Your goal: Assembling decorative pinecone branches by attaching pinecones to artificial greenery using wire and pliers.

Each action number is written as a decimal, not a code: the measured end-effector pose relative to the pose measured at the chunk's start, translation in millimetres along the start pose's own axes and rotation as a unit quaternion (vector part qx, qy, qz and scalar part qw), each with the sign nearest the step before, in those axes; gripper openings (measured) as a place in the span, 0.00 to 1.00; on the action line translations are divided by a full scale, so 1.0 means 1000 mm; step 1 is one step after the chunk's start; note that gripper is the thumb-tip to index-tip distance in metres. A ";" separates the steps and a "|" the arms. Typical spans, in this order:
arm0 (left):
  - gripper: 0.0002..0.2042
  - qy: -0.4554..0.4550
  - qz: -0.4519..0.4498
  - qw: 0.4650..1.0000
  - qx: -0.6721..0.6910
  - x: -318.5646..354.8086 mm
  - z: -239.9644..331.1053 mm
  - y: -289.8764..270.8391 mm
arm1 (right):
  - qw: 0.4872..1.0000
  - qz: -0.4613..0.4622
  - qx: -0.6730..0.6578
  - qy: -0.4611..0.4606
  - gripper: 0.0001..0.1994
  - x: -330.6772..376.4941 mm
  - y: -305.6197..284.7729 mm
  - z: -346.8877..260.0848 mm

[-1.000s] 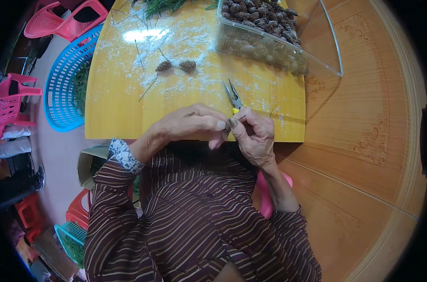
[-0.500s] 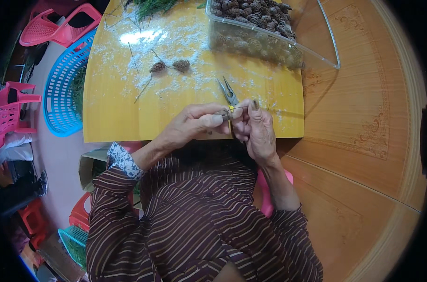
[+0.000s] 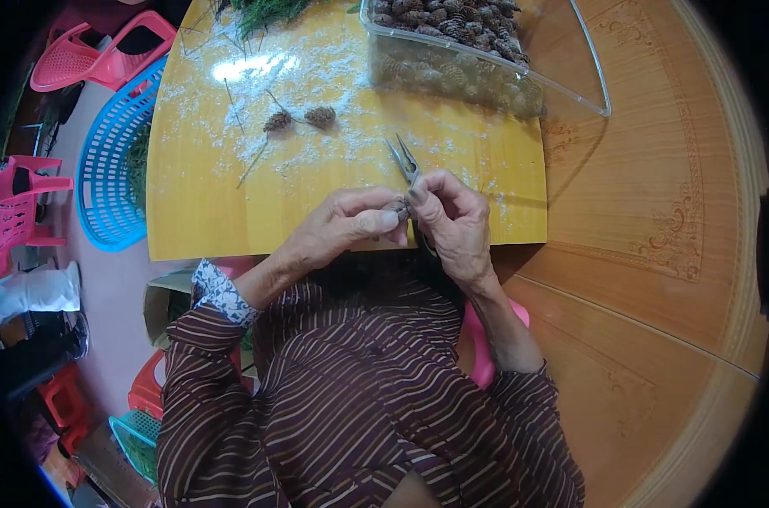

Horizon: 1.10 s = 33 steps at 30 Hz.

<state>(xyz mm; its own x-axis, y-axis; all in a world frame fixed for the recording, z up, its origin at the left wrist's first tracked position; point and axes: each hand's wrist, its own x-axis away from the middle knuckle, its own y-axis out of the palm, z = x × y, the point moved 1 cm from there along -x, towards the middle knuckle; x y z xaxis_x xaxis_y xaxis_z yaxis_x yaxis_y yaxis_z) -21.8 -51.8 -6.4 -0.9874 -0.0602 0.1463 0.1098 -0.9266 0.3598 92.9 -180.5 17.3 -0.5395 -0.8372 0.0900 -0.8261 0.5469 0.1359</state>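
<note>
My left hand (image 3: 346, 222) pinches a small pine cone (image 3: 399, 207) between thumb and fingertips, just over the near edge of the yellow counter (image 3: 232, 203). My right hand (image 3: 452, 216) is closed around needle-nose pliers (image 3: 405, 161), whose tips point toward 11 o'clock. Two loose cones (image 3: 300, 118) lie at 10 o'clock from my hands. A clear tray of cones (image 3: 452, 51) sits at 1 o'clock.

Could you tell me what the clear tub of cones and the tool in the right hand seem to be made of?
The clear rectangular tub looks like thin glossy plastic: the cones show through its wall. The slim pointed pliers in the right hand look like bare grey metal, dull; their handles are hidden.
</note>
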 end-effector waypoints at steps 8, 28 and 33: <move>0.14 -0.029 -0.008 0.999 -0.010 -0.002 0.003 -0.005 | 0.999 0.012 -0.006 -0.037 0.07 0.001 0.002 0.007; 0.10 0.088 0.027 0.989 -0.112 -0.008 0.011 -0.013 | 0.949 -0.033 0.236 -0.208 0.03 0.008 0.004 0.002; 0.10 0.156 0.089 0.978 -0.106 -0.003 0.018 0.000 | 0.948 0.017 0.193 -0.254 0.04 0.008 0.006 0.004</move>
<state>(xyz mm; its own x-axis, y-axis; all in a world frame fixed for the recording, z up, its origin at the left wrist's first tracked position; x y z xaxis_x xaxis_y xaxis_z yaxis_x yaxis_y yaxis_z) -16.5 -44.9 9.8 -0.9454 -0.3065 -0.1103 0.2890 -0.9455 0.1504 83.3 -184.1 15.0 -0.4956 -0.7650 -0.4114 -0.7521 0.6149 -0.2374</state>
